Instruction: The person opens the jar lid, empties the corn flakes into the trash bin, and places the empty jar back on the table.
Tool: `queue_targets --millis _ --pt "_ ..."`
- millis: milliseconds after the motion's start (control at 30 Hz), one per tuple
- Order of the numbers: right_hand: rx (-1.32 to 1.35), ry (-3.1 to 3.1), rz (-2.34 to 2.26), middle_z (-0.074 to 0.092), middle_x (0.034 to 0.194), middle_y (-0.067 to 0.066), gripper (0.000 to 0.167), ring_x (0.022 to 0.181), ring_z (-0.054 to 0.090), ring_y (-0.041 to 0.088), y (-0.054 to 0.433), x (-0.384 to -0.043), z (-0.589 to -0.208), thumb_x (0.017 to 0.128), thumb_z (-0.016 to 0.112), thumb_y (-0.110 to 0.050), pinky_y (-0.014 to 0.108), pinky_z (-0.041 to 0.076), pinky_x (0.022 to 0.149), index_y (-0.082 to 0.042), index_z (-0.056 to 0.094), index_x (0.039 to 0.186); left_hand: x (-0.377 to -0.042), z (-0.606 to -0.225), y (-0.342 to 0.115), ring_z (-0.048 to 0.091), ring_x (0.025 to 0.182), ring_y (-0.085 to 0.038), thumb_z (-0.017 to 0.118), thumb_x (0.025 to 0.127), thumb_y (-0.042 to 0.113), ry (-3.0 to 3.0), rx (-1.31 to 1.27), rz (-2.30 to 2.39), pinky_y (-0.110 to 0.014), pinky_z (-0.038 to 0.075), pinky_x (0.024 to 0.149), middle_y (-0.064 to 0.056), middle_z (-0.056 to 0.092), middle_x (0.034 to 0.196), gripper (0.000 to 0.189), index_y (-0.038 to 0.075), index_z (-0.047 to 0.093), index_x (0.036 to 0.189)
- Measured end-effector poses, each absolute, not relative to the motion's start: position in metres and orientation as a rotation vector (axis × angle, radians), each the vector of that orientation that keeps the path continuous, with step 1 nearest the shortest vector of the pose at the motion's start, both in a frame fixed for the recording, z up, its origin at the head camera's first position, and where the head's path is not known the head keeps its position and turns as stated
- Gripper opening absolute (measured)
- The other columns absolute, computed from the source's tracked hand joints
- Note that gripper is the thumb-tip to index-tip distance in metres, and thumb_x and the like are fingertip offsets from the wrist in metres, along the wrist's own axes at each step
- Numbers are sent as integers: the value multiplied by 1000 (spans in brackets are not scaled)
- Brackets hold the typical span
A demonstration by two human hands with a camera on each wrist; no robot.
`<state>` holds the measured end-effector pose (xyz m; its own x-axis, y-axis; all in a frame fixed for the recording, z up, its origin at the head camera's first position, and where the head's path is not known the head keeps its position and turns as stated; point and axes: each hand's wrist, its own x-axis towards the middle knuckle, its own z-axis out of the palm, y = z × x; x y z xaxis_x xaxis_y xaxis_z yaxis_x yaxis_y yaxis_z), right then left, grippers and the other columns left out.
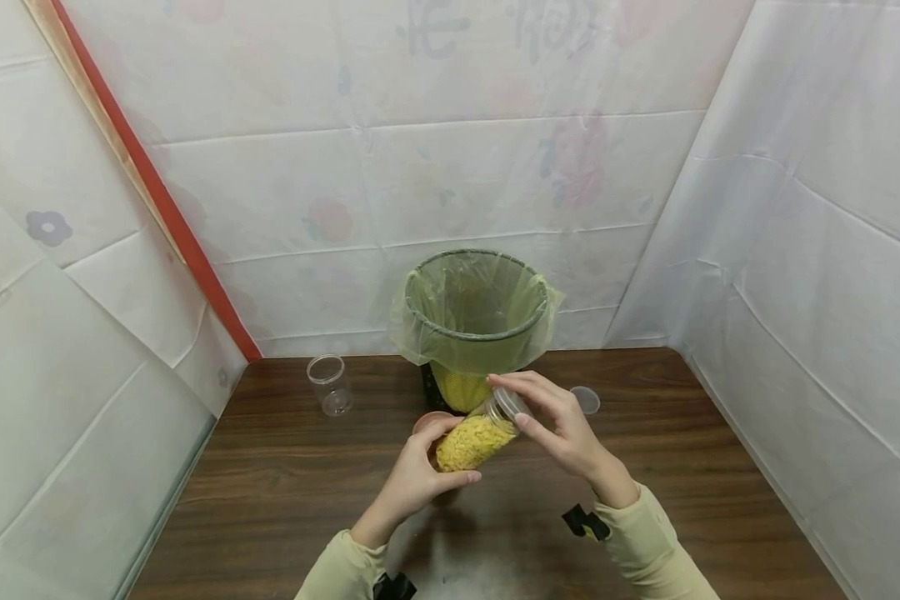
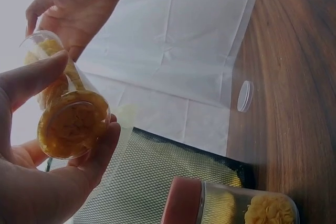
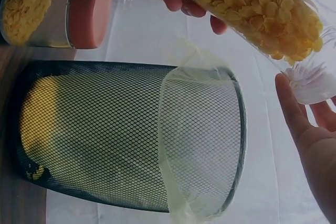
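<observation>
My left hand (image 1: 417,473) grips a clear jar (image 1: 474,443) full of yellow flakes, like cornflakes, round its body. The jar is tilted, its mouth up and to the right in the head view. At that mouth, my right hand (image 1: 558,421) holds a clear lid (image 1: 508,405) between thumb and fingers. Whether the lid is screwed on or loose, I cannot tell. The flakes (image 3: 257,11) show closely in the right wrist view, and the jar's round base (image 2: 74,125) faces the left wrist camera.
Behind the hands stands a mesh bin (image 3: 100,135) lined with a yellowish bag (image 1: 487,354). A pink-lidded jar (image 3: 90,9) of flakes stands before it. An empty clear jar (image 1: 330,387) is at the left, a loose clear lid (image 1: 587,400) at the right. White sheets (image 1: 450,183) enclose the table.
</observation>
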<state>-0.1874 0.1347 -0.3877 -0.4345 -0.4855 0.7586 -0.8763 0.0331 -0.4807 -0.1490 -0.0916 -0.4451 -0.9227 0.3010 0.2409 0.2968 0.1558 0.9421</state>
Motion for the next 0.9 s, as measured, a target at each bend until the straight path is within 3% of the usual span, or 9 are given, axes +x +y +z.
queue_targets --millis 300,533,900 --pt "1302 -1986 1501 55 126 23 40 114 56 23 136 -184 -384 93 54 2 29 55 74 8 48 132 -151 -445 -88 56 99 -13 84 69 9 2254 605 2043 -26 49 84 -12 57 119 64 7 55 126" --pt "1262 -1973 1505 53 121 32 40 116 56 22 137 -173 -364 89 56 8 25 53 86 16 48 127 -152 -447 -85 58 98 -15 84 66 1 2172 638 2142 -25 50 83 -14 55 116 65 3 54 124" --pt "1175 -2002 1440 56 119 31 45 112 58 28 143 -173 -368 81 63 14 31 54 85 16 51 124 -152 -448 -83 59 97 -13 84 65 1 2180 567 2201 -26 52 82 -15 54 117 63 7 57 122"
